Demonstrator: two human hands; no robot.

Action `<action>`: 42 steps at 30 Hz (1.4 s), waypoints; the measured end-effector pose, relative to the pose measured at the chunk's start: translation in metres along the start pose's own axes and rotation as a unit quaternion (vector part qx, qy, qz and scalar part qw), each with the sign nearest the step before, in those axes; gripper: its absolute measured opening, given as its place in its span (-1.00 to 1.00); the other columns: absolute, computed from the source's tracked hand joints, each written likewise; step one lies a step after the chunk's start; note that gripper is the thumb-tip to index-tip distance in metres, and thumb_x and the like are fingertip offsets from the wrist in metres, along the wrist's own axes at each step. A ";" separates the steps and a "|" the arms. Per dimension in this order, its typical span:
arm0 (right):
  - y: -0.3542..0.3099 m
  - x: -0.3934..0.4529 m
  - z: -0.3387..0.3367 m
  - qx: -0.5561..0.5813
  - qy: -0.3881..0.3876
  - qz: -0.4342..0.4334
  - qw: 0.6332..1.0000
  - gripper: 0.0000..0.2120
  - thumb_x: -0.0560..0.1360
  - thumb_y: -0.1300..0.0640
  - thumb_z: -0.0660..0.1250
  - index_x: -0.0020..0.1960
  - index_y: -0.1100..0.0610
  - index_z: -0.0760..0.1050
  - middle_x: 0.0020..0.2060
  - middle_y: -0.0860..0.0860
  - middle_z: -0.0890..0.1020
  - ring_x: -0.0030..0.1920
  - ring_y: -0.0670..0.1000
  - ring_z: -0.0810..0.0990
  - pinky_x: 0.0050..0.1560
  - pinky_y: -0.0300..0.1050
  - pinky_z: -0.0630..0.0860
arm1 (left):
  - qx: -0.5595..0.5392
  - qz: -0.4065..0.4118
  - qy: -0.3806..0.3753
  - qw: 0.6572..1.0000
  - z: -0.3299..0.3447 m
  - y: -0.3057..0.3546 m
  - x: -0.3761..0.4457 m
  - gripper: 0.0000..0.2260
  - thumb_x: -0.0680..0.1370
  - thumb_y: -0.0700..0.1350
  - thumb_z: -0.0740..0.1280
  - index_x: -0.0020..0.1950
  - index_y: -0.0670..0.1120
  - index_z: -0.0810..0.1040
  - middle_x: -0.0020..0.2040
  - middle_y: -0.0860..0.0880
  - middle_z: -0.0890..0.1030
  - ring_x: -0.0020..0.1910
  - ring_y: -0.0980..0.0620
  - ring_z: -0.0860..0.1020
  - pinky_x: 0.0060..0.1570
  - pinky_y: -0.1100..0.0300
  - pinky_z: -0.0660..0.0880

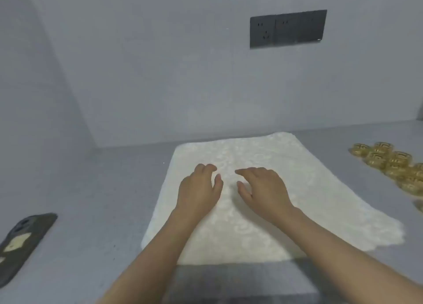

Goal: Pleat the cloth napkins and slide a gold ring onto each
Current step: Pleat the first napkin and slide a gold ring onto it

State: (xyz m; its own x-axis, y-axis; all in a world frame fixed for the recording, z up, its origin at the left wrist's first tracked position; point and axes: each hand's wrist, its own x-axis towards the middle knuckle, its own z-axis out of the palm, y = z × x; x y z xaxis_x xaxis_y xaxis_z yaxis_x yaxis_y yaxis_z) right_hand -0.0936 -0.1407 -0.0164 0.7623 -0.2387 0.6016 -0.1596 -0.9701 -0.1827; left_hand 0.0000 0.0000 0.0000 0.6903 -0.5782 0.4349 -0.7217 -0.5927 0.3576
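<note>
Nearest, the cream napkin (240,212) lies flat and unpleated on the grey counter (91,212). Upon its middle, the left hand (199,191) and right hand (263,189) rest loosely open, gripping nothing. Pinch narrow, even folds, I'd say. Beyond its right edge wait gold rings (393,164).

No text, label, brand or number is readable anywhere; a small mark on the socket panel (288,28) is blurred
</note>
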 end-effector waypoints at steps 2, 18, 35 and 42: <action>0.000 -0.024 -0.009 0.008 -0.096 0.013 0.995 -0.67 0.58 0.00 0.15 0.29 0.02 0.47 0.16 -0.04 0.59 0.15 0.06 0.54 0.09 -0.08 0.39 | 0.012 -0.009 -0.055 0.998 -0.004 0.002 -0.024 -0.76 0.60 -0.03 0.16 0.21 -0.03 0.49 0.10 0.00 0.53 -0.06 -0.01 0.55 -0.02 0.14 0.43; 0.030 -0.094 -0.038 0.287 -0.254 0.123 0.915 -0.87 0.38 -0.01 0.49 -0.07 -0.12 0.66 0.27 -0.16 0.47 0.28 -0.23 0.33 0.18 -0.39 0.21 | -0.133 -0.033 -0.216 0.967 0.004 -0.001 -0.080 -0.87 0.38 0.00 0.51 -0.13 0.03 0.65 -0.06 0.22 0.46 0.09 0.19 0.45 0.09 0.31 0.36; 0.034 -0.087 -0.027 0.213 -0.223 0.077 0.948 -0.92 0.54 0.02 0.27 -0.13 -0.13 0.46 -0.11 -0.10 0.61 -0.06 -0.17 0.48 0.02 -0.18 0.43 | -0.150 0.008 -0.336 0.930 -0.004 0.008 -0.045 -0.85 0.48 -0.07 0.43 -0.11 -0.14 0.69 -0.04 0.00 0.64 -0.13 0.14 0.56 0.00 0.25 0.47; 0.036 -0.094 -0.020 0.166 -0.248 -0.039 0.954 -0.44 0.29 -0.51 0.16 0.18 -0.30 0.50 0.14 -0.30 0.45 0.15 -0.25 0.30 0.26 -0.28 0.18 | -0.131 0.026 -0.342 0.930 -0.001 0.003 -0.046 -0.88 0.37 0.02 0.52 -0.12 0.11 0.68 0.03 0.18 0.54 0.01 0.27 0.49 0.01 0.37 0.41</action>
State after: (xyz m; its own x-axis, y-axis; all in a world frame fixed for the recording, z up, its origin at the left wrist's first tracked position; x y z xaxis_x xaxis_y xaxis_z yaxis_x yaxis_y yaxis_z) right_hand -0.1833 -0.1541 -0.0637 0.9799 -0.0360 0.1964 0.0548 -0.8973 -0.4379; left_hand -0.0339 0.0252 -0.0179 0.4603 -0.8771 -0.1371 -0.6817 -0.4481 0.5784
